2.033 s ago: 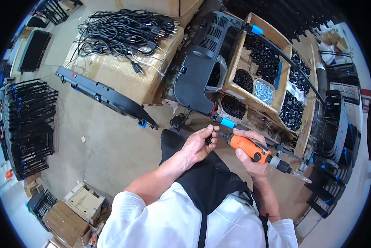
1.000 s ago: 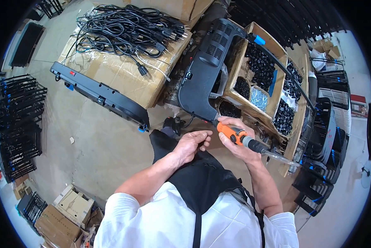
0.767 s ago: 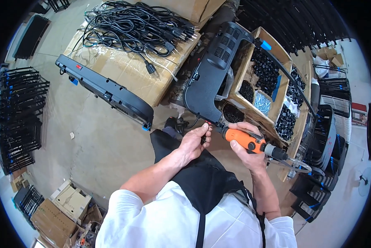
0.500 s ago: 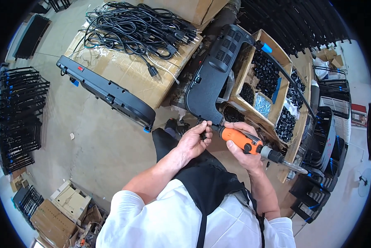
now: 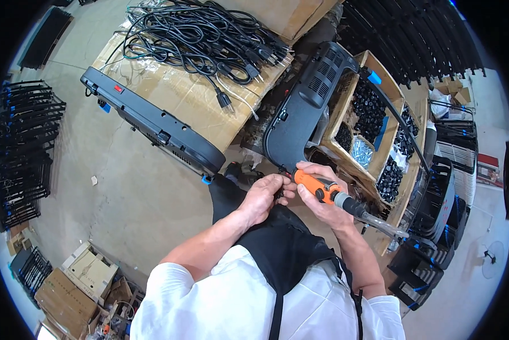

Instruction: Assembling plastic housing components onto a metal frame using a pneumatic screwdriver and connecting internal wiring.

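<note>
— So where is the driver (image 5: 321, 188) sitting right now?

— Right hand (image 5: 318, 199) is wrapped round its orange body, fingers closed tight, tip aimed left at the low end of the black housing (image 5: 302, 107). A hose trails off its back end toward the lower right.

— And the other hand?

— Left hand (image 5: 264, 195) is up against the tip, fingertips pinched together at that same spot. Whether there is a screw between them I cannot tell; it is too small and hidden by the fingers.

— Where does the housing rest?

— It leans against the wooden box (image 5: 404, 190) of black parts and a bag of screws (image 5: 361, 153), its lower end just above the person's lap.

— What worries you?

— Fingers that close to the bit. If the driver spins before the tip seats, I think it could skid off and nip a fingertip, or scar the plastic.

— Anything else?

— The housing only leans. A hard push could slide it along the box edge, so the bit would lose its mark. A small fastener let go there would likely drop into the dark apron (image 5: 277, 249) or onto the floor. The hose could also tug the driver off line.
</note>
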`<state>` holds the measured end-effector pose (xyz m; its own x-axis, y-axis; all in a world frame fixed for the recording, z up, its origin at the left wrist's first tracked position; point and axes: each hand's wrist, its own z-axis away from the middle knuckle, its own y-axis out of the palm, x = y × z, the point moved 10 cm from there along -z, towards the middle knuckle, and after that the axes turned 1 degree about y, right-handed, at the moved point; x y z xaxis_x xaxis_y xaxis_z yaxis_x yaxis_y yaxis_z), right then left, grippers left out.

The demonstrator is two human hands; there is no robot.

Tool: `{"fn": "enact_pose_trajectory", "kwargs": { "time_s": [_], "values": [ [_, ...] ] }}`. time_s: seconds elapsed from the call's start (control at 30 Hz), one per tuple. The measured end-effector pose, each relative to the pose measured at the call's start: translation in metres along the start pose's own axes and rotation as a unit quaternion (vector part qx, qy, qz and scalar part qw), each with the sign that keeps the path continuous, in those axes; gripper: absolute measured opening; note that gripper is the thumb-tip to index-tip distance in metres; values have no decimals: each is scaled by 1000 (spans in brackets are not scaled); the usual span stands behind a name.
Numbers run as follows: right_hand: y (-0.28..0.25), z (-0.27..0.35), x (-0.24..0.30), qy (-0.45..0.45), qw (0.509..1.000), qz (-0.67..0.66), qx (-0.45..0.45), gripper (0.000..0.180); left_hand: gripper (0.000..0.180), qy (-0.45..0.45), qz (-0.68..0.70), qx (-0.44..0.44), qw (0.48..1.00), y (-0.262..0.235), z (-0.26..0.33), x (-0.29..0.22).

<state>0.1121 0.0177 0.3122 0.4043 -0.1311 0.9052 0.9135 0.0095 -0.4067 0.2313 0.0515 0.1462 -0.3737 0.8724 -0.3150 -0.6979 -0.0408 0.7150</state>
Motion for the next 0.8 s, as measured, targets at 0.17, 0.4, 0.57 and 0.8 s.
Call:
{"fn": "enact_pose_trajectory", "kwargs": {
  "time_s": [0.17, 0.4, 0.57, 0.8],
  "values": [
    [4, -6, 1, 11, 999, 17, 26, 36, 26, -17, -12, 45, 999, -6, -1, 0],
    [8, -9, 8, -8, 999, 25, 26, 37, 19, 13, -72, 6, 997, -13, 0, -10],
    [2, -14, 21, 34, 997, 72, 7, 41, 31, -20, -14, -6, 1000, -15, -5, -14],
    [-38, -18, 35, -16, 990, -121, -68, 52, 33, 1, 172, -10, 985, 13, -23, -43]
  ]
}}
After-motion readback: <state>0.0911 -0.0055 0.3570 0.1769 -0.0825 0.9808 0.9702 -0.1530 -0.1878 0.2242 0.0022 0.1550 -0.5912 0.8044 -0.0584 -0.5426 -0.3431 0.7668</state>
